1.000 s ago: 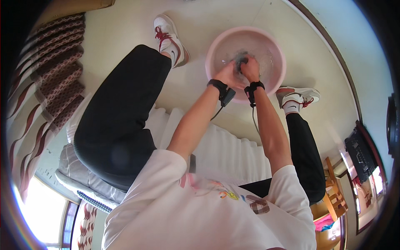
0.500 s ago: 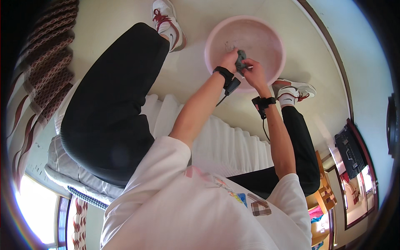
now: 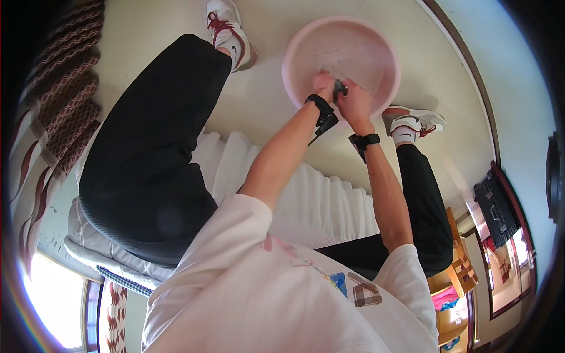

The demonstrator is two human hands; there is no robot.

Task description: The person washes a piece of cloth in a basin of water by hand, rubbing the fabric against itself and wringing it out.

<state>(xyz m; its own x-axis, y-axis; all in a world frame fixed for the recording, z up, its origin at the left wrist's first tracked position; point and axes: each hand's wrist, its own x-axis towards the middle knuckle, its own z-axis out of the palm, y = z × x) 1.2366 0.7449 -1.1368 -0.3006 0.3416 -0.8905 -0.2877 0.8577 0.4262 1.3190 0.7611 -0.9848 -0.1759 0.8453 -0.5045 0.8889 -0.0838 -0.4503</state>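
Near the top centre of the frame, both hands meet over the near rim of a pink basin (image 3: pixel 376 41) that sits on the pale floor (image 3: pixel 147 35). The left hand (image 3: pixel 323 84) is curled shut, knuckles up, its fingers closed on a small dark grey cloth (image 3: pixel 339 88) that shows only as a narrow bunch between the two hands. The right hand (image 3: pixel 355 103) is also closed, fingers wrapped onto the same cloth from the other side, so the hands press together with the cloth pinched between them. How much of the cloth lies inside each fist cannot be told. Each wrist carries a black band (image 3: pixel 321 106) with a dangling strap. The cloth sits just inside the basin's lower edge, above its pale pink bottom. A white shoe with red laces (image 3: pixel 229 29) stands to the upper left of the basin, and another white shoe (image 3: pixel 412 120) lies just to its lower right. Black trousers (image 3: pixel 147 159) fill the centre left, and a white shirt (image 3: pixel 253 294) the lower middle of the frame.
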